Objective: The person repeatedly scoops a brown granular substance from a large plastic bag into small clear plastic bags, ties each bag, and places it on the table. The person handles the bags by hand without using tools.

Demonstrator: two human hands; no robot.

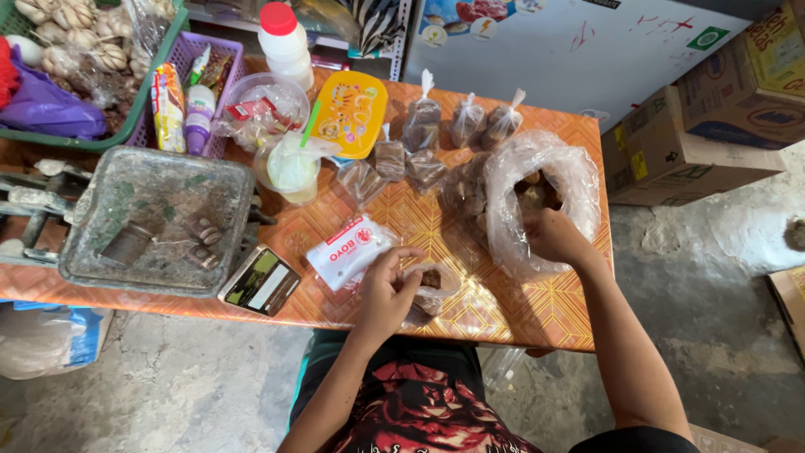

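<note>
left hand (387, 289): fingers pinch rim of small clear bag (429, 289) with a brown lump inside, near front edge of worktop (503, 315) | right hand (553, 237): reaches into large clear bag (579, 180) of brown lumps, right edge; fingers hidden, cannot tell | filled small bags (423, 126) along back edge | metal tray (155, 218) at left

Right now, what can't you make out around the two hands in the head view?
- Right hand: fingertips hidden inside the large clear bag; grip unclear.
- Brown lumps in that bag: blurred by plastic, count unclear.
- Small bag at the left hand: contents mostly covered by fingers.
- Green crate: cut off by the top-left edge.
</note>
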